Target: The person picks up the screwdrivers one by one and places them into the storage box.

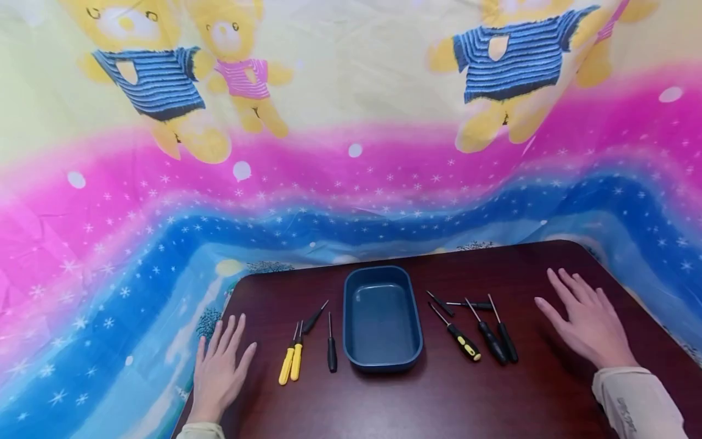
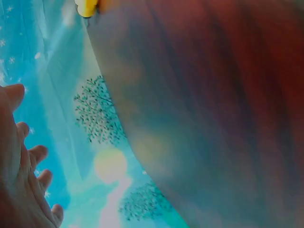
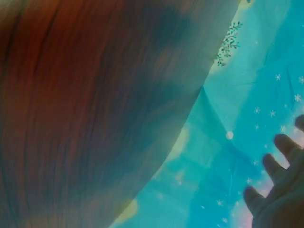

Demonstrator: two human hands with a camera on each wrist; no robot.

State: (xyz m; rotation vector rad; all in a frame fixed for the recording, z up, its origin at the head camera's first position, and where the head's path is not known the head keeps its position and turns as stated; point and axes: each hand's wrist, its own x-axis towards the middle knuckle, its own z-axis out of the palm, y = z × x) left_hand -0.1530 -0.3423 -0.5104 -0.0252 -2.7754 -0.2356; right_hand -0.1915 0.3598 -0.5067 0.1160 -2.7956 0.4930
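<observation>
My left hand (image 1: 219, 369) is spread with straight fingers at the table's left side, holding nothing. Closest to it lie two yellow-handled screwdrivers (image 1: 296, 363), side by side. A small black tool (image 1: 314, 319) and a black-handled screwdriver (image 1: 331, 355) lie just right of them. On the other side, my right hand (image 1: 592, 323) is also spread and holds nothing. Left of it are two black-handled screwdrivers (image 1: 507, 342), a yellow-and-black screwdriver (image 1: 464, 342) and two small dark tools (image 1: 477, 305). Both wrist views show bare fingers (image 2: 38, 154) (image 3: 273, 168) with nothing in them.
A dark blue rectangular bin (image 1: 382, 367) stands mid-table between the two tool groups, with no contents showing. The dark red-brown table (image 1: 329, 408) has rounded far corners. A printed cloth (image 1: 351, 183) with bears and snowflakes hangs behind and along both sides.
</observation>
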